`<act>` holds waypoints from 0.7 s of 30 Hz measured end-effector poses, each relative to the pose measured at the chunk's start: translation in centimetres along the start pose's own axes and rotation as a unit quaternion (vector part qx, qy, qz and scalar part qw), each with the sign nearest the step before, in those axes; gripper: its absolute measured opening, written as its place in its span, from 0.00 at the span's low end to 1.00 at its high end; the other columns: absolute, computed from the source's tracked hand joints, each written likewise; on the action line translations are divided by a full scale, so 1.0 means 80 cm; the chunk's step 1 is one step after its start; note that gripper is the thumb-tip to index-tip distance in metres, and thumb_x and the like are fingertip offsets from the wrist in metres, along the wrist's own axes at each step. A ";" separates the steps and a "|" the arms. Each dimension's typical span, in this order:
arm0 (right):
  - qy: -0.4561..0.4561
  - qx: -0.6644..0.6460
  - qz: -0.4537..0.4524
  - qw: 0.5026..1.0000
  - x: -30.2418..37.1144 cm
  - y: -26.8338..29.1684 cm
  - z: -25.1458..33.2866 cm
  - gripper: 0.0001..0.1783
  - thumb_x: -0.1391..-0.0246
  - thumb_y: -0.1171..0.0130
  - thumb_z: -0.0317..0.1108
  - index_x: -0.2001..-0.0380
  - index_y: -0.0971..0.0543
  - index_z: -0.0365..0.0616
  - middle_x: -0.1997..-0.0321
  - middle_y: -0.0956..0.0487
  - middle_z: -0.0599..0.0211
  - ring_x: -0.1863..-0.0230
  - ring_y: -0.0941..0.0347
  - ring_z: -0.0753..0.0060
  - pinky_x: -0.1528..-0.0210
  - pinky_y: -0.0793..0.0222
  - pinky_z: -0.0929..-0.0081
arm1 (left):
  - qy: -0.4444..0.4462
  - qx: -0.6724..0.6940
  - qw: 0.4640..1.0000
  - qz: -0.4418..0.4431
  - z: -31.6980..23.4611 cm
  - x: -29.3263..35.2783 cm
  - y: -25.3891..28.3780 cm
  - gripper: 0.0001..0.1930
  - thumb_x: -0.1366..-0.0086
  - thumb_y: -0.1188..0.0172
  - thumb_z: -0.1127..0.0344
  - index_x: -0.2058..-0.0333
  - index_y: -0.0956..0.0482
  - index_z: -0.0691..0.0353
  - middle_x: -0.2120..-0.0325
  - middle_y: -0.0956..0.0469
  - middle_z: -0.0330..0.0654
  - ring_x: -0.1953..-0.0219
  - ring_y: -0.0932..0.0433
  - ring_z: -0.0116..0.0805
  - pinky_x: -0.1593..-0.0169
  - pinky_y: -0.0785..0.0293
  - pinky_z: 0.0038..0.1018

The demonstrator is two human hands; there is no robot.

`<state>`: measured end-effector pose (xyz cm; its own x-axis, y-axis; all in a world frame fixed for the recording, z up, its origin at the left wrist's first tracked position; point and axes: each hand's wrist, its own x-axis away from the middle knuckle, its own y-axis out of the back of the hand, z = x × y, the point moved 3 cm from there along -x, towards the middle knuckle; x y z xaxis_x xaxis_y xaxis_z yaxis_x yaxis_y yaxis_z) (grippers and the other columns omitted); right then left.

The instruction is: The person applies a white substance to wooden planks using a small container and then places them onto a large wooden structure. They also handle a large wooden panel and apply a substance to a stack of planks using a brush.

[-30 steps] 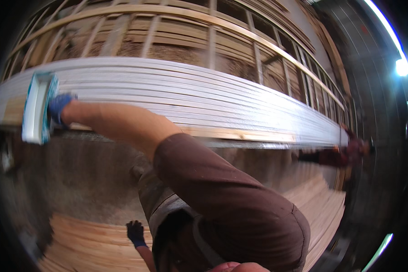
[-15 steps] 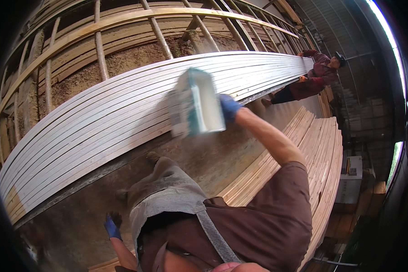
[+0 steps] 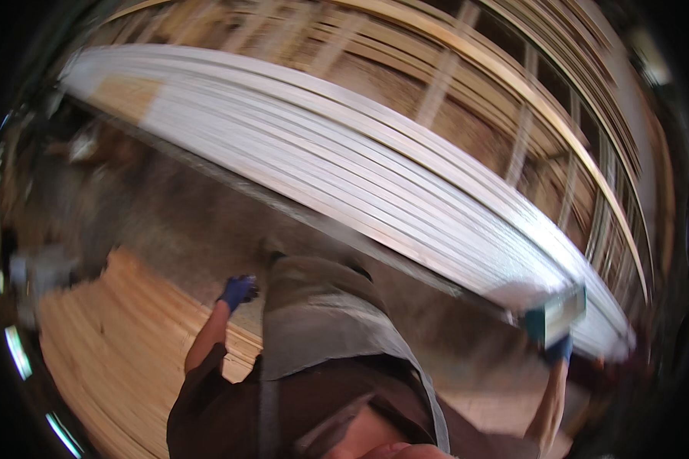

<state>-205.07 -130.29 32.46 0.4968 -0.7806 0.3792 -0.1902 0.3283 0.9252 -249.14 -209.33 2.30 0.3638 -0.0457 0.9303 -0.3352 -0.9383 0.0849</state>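
Note:
At the right, my right hand (image 3: pixel 559 350), in a blue glove, is closed on a rectangular teal and white box (image 3: pixel 556 316). Motion blurs the box, and its exact kind does not show. It is over the near right part of a row of long white-coated boards (image 3: pixel 337 164), laid side by side; I cannot tell whether it touches them. Bare wood (image 3: pixel 126 96) shows near their left end. My left hand (image 3: pixel 240 291), also in a blue glove, hangs at my left side over the floor, empty, its fingers loosely apart.
Behind the white boards, a wooden rack (image 3: pixel 436 99) with rails and uprights runs along, stacked planks behind it. A pile of bare wood planks (image 3: pixel 122 344) lies at the lower left. A dark support edge (image 3: pixel 283 200) runs under the near side of the boards.
My view has swung round, so the boards now slope down to the right. The box and my right hand have gone from over the boards' middle toward their right end. The other person is mostly out of sight.

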 end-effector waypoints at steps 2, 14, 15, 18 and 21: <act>-0.001 -0.012 0.045 0.999 0.001 -0.019 0.041 0.22 0.43 0.45 0.43 0.48 0.26 0.43 0.54 0.20 0.57 0.53 0.24 0.60 0.50 0.29 0.65 | 0.017 -0.019 1.000 -0.017 0.002 -0.008 0.005 0.14 0.34 0.46 0.52 0.55 0.25 0.52 0.69 0.18 0.42 0.73 0.19 0.33 0.71 0.27 0.30; 0.438 -0.011 0.016 0.899 0.037 -0.035 0.783 0.13 0.48 0.41 0.36 0.59 0.20 0.45 0.63 0.18 0.55 0.59 0.21 0.55 0.58 0.25 0.61 | -0.010 0.144 0.989 0.016 0.018 -0.062 0.190 0.18 0.32 0.51 0.52 0.52 0.26 0.57 0.66 0.18 0.46 0.72 0.19 0.35 0.72 0.28 0.30; 0.476 -0.039 -0.015 0.879 0.024 -0.056 0.840 0.10 0.49 0.42 0.35 0.65 0.19 0.46 0.68 0.18 0.55 0.63 0.21 0.52 0.62 0.25 0.59 | -0.001 0.134 0.991 -0.004 0.009 -0.067 0.221 0.17 0.32 0.51 0.52 0.53 0.26 0.57 0.66 0.18 0.46 0.72 0.19 0.35 0.72 0.27 0.30; 0.554 -0.041 -0.090 0.827 0.032 -0.066 1.036 0.09 0.52 0.45 0.35 0.75 0.19 0.43 0.77 0.20 0.49 0.73 0.23 0.42 0.69 0.26 0.53 | -0.028 0.120 0.992 -0.038 -0.018 -0.073 0.311 0.16 0.32 0.49 0.53 0.54 0.26 0.58 0.68 0.18 0.45 0.72 0.19 0.35 0.71 0.27 0.30; 0.541 -0.004 -0.101 0.835 0.032 -0.065 1.187 0.10 0.51 0.47 0.33 0.68 0.21 0.42 0.71 0.20 0.45 0.68 0.23 0.40 0.66 0.26 0.52 | -0.079 0.213 0.973 -0.050 -0.057 -0.082 0.389 0.17 0.34 0.46 0.54 0.53 0.26 0.58 0.70 0.18 0.44 0.74 0.20 0.33 0.72 0.27 0.28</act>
<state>-283.25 -184.50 29.99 0.9930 0.1158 -0.0237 -0.0065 0.2541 0.9671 -265.95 -236.67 0.45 0.5162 0.0332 0.8558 0.0869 -0.9961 -0.0138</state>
